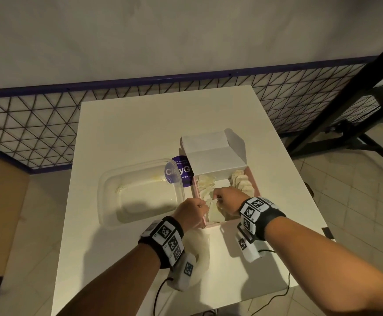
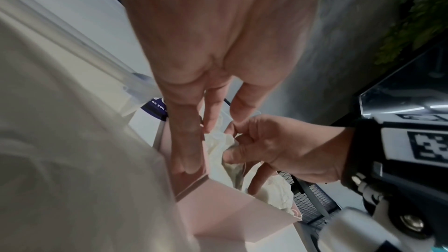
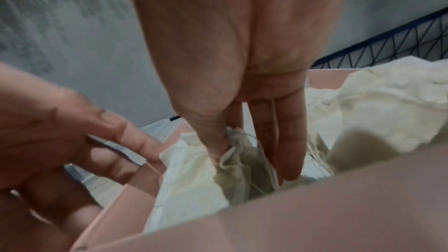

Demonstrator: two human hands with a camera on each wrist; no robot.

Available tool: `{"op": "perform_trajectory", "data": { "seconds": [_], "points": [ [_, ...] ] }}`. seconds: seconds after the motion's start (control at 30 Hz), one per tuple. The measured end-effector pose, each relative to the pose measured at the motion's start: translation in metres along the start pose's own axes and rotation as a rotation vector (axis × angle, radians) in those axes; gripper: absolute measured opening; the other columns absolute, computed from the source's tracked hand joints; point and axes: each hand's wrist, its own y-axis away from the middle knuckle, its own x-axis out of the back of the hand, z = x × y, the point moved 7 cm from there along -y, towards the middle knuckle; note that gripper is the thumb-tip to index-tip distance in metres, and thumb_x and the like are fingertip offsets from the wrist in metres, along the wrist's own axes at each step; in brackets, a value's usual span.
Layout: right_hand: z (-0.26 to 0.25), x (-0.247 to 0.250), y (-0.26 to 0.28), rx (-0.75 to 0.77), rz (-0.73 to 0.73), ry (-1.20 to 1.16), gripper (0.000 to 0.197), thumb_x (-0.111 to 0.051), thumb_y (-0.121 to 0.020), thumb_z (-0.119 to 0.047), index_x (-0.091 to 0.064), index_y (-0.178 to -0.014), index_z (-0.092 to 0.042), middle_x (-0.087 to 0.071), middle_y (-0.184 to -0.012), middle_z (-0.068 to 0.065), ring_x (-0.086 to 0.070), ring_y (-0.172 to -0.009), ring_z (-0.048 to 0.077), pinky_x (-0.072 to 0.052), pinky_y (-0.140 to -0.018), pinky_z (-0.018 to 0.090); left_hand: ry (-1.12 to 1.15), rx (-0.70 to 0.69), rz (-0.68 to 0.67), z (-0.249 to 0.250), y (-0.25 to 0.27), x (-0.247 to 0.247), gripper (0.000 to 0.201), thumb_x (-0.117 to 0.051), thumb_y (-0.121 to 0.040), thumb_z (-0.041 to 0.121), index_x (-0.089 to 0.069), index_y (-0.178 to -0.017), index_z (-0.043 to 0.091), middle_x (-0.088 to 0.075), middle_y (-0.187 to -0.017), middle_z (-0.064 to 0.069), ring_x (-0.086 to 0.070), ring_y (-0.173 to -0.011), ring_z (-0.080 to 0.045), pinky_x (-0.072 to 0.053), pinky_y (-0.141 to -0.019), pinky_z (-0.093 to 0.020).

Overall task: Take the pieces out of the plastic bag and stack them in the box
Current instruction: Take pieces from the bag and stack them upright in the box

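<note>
A pink box [image 1: 253, 185] with its white lid [image 1: 213, 151] folded back stands mid-table. Cream, tea-bag-like pieces [image 1: 205, 185] stand in rows inside it, with another row [image 1: 243, 181] along the right wall. My right hand [image 1: 227, 197] reaches into the box's near part. Its thumb and fingers pinch one piece [image 3: 232, 160] with a string. My left hand [image 1: 191, 210] grips the box's left wall [image 2: 191, 181], fingers on either side of it. The crumpled plastic bag [image 1: 197, 247] lies on the table under my left wrist.
A clear plastic tub [image 1: 140, 192] sits left of the box, close to my left hand. A round purple sticker [image 1: 181, 169] lies between them. The white table [image 1: 140, 124] ends near a wire-mesh fence [image 1: 37, 124]. A black stand [image 1: 345, 110] rises at the right.
</note>
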Motion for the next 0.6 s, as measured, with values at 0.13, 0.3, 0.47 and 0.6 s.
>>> {"op": "perform_trajectory", "data": {
  "seconds": [0.13, 0.3, 0.47, 0.6],
  "points": [
    [0.003, 0.000, -0.003, 0.005, -0.005, -0.003, 0.026, -0.047, -0.090, -0.009, -0.059, -0.112, -0.013, -0.065, -0.109, 0.012, -0.059, -0.100, 0.027, -0.044, -0.085, 0.030, 0.000, -0.079, 0.050, -0.012, -0.008, -0.001, 0.043, -0.096, -0.028, 0.004, -0.069, -0.061, -0.002, -0.067, -0.058, -0.013, -0.067, -0.049, -0.024, -0.054, -0.041, -0.028],
    [0.006, -0.020, 0.003, -0.025, -0.125, -0.106, 0.051, -0.061, -0.083, -0.022, -0.046, -0.132, -0.017, -0.060, -0.095, 0.001, -0.055, -0.090, 0.018, -0.044, -0.080, 0.025, 0.221, 0.132, 0.120, -0.009, -0.002, 0.008, 0.021, -0.075, -0.075, 0.013, -0.071, -0.087, -0.003, -0.065, -0.069, -0.006, -0.066, -0.066, -0.024, -0.059, -0.069, -0.038],
    [-0.004, -0.028, -0.003, -0.017, -0.107, -0.030, 0.064, -0.071, -0.078, -0.016, -0.043, -0.135, -0.013, -0.064, -0.112, 0.014, -0.062, -0.101, 0.028, -0.052, -0.083, 0.032, 0.065, -0.045, 0.041, -0.011, -0.002, 0.002, 0.040, -0.096, -0.033, 0.005, -0.071, -0.064, -0.003, -0.071, -0.069, -0.019, -0.070, -0.058, -0.029, -0.058, -0.051, -0.032],
    [-0.010, -0.039, -0.011, -0.002, -0.022, -0.005, 0.053, -0.075, -0.075, -0.016, -0.052, -0.122, -0.012, -0.061, -0.114, 0.014, -0.058, -0.107, 0.031, -0.049, -0.088, 0.035, 0.096, -0.027, 0.020, -0.009, -0.002, 0.001, 0.045, -0.097, -0.029, 0.007, -0.071, -0.064, -0.004, -0.072, -0.080, -0.024, -0.072, -0.066, -0.029, -0.059, -0.055, -0.029]
  ]
}}
